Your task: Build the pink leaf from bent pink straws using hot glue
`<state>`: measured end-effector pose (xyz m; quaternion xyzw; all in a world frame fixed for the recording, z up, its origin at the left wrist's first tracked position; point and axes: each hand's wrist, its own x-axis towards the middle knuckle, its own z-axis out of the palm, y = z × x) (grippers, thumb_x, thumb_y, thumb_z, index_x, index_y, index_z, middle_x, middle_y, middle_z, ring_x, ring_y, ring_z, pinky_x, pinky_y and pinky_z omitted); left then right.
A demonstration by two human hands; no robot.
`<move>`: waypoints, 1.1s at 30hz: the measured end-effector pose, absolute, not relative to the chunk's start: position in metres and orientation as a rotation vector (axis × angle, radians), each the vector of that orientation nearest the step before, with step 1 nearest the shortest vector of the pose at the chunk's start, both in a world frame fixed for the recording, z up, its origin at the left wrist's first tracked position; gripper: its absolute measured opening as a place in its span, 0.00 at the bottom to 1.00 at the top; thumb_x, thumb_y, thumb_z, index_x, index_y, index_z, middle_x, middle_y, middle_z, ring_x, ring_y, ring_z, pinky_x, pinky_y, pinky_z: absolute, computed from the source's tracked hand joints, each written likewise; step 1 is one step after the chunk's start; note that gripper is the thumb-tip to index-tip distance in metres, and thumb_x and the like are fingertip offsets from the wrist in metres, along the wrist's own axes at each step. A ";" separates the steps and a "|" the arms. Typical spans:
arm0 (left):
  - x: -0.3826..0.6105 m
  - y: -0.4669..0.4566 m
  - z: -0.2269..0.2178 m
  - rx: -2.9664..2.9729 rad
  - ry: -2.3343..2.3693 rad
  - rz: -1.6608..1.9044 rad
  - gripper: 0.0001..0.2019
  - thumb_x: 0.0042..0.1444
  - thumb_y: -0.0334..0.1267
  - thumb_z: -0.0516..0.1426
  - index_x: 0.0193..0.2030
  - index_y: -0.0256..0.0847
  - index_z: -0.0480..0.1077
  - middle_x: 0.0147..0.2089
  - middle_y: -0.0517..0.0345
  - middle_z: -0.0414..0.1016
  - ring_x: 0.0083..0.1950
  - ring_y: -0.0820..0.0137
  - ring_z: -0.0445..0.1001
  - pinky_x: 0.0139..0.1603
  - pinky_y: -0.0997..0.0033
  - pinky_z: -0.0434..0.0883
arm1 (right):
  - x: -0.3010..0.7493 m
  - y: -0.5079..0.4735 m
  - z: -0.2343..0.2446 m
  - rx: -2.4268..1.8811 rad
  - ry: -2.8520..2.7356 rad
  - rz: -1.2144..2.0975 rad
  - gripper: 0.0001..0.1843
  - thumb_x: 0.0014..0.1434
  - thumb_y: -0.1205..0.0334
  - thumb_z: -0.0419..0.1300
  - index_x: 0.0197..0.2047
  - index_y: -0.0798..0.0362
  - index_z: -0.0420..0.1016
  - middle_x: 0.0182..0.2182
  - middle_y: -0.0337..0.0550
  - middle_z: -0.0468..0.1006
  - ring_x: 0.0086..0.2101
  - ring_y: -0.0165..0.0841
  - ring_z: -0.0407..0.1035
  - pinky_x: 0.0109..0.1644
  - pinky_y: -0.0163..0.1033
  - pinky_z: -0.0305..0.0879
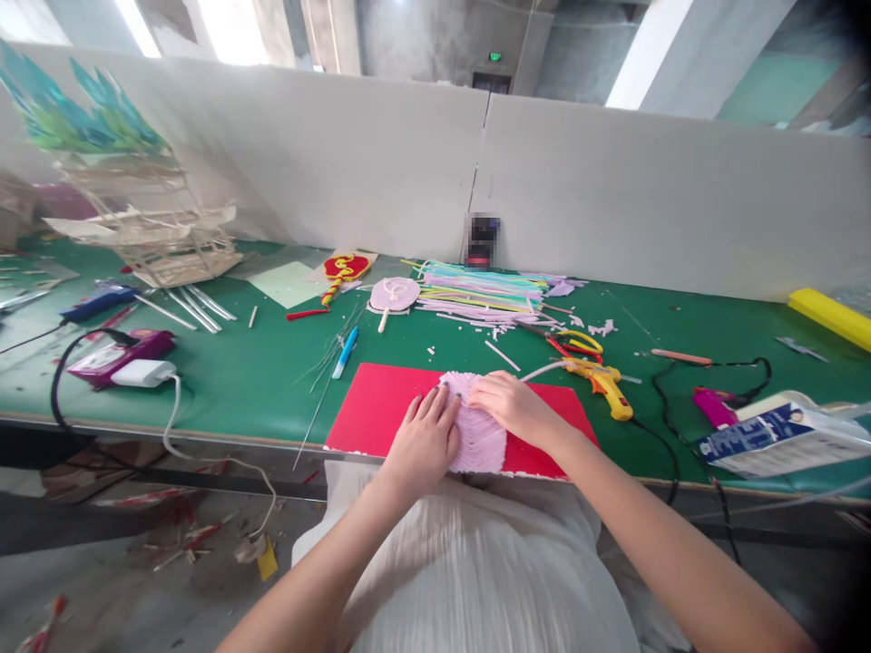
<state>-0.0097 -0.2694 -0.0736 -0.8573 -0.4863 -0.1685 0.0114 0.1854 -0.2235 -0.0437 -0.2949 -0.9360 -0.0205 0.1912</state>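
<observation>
My left hand (425, 437) lies with its fingers stretched out over the left side of a lilac piece (482, 440), built from rows of fuzzy pipe cleaners in a chevron pattern. This piece rests on a red board (371, 404) at the table's front edge. At its upper right, the fingertips of my right hand (512, 408) are pinched together on a pale lilac pipe cleaner (548, 368), whose free end curves out toward the right. My right fingers hide where it meets the piece. A yellow glue gun (604, 383) lies just beyond the board's right corner.
Behind the board lie a bundle of coloured pipe cleaners (483, 295), yellow-handled scissors (578, 346), a lilac lollipop shape (395, 295) and a blue pen-like tool (346, 352). Power strips (126, 358) with cords sit left; a blue-and-white package (782, 440) is right. A layered model (153, 227) stands back left.
</observation>
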 end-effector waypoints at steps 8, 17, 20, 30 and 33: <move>-0.010 -0.270 -0.073 -2.679 -1.527 -0.507 0.21 0.63 0.36 0.45 0.61 0.37 0.62 0.66 0.45 0.58 0.65 0.59 0.58 0.63 0.54 0.58 | 0.194 -0.213 -0.049 -0.719 -2.598 -0.056 0.12 0.64 0.66 0.51 0.39 0.51 0.76 0.38 0.43 0.78 0.42 0.32 0.69 0.47 0.42 0.64; -0.010 -0.270 -0.074 -2.672 -1.506 -0.533 0.21 0.63 0.36 0.44 0.61 0.37 0.61 0.65 0.44 0.59 0.65 0.59 0.59 0.63 0.53 0.59 | 0.193 -0.213 -0.045 -0.569 -2.668 -0.235 0.12 0.63 0.71 0.52 0.41 0.52 0.76 0.39 0.40 0.80 0.42 0.31 0.70 0.48 0.41 0.64; -0.011 -0.269 -0.074 -2.666 -1.504 -0.540 0.21 0.62 0.36 0.44 0.61 0.38 0.62 0.65 0.45 0.59 0.65 0.59 0.59 0.63 0.53 0.59 | 0.193 -0.211 -0.044 -0.543 -2.694 -0.250 0.11 0.62 0.71 0.53 0.41 0.52 0.76 0.39 0.41 0.80 0.42 0.31 0.70 0.47 0.41 0.64; -0.010 -0.272 -0.070 -2.670 -1.522 -0.466 0.21 0.63 0.36 0.44 0.62 0.37 0.60 0.67 0.45 0.56 0.66 0.59 0.58 0.64 0.55 0.58 | 0.205 -0.216 -0.047 -0.837 -2.490 0.046 0.11 0.63 0.61 0.53 0.38 0.51 0.77 0.36 0.42 0.78 0.39 0.32 0.70 0.46 0.41 0.64; -0.011 -0.272 -0.070 -2.676 -1.501 -0.466 0.22 0.63 0.36 0.44 0.62 0.36 0.60 0.67 0.44 0.56 0.66 0.59 0.58 0.64 0.54 0.58 | 0.213 -0.219 -0.047 -0.904 -2.459 0.040 0.09 0.63 0.62 0.54 0.38 0.51 0.77 0.35 0.41 0.78 0.39 0.32 0.70 0.46 0.42 0.63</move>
